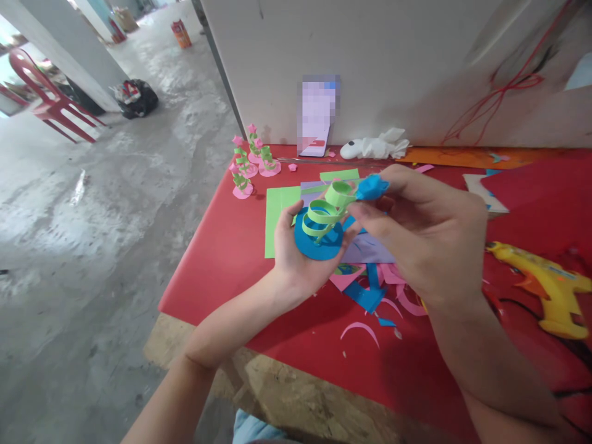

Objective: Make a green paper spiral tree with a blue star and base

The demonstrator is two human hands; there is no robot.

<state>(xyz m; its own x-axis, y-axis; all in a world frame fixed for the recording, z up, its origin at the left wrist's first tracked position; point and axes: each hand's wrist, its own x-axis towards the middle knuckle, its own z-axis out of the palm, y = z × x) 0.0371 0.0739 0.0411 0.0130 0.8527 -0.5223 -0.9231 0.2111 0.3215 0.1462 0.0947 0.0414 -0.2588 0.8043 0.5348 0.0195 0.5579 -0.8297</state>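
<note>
Head view, left hand (303,268) cradling blue disc (319,251)

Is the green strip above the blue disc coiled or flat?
Coiled: the green strip winds in loops above the blue disc held by the left hand.

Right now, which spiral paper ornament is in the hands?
The blue-based ornament; the four others, pink-based ornaments, stand on the red table.
</note>
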